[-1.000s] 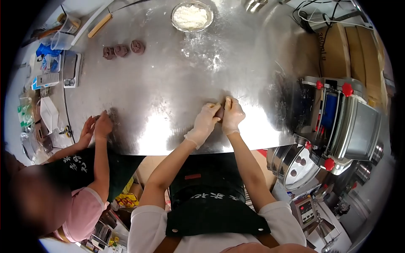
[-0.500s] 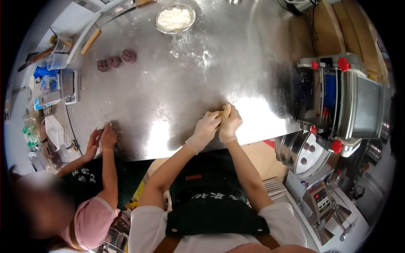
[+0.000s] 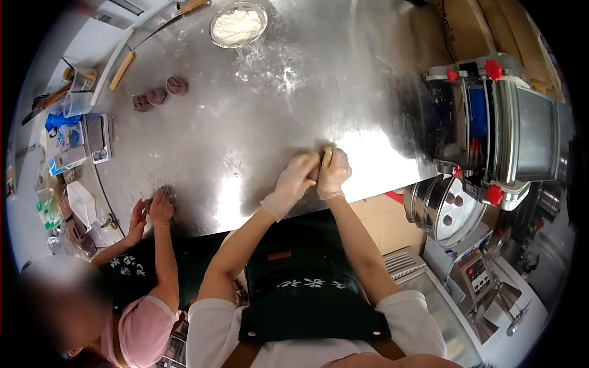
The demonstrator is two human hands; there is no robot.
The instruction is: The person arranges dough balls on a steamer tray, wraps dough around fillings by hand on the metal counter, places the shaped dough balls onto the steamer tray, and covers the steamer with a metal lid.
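Gloved L hand (image 3: 294,179) & R hand (image 3: 335,174) both grasp sm. dull-brown lump (image 3: 315,172), mostly hidden btwn them; 3 purplish pcs (image 3: 157,97) on desk (image 3: 233,141), approx. 10 o'clock.

A commercial food-preparation kitchen is indicated by the broad metal worktable (image 3: 245,116), dusted white and bearing a bowl (image 3: 236,45) of flour-like powder (image 3: 237,24) and dark dough-like lumps (image 3: 176,86), the large machine with red knobs (image 3: 532,132), the round metal trays (image 3: 423,205), and two people's lettered aprons (image 3: 313,313).
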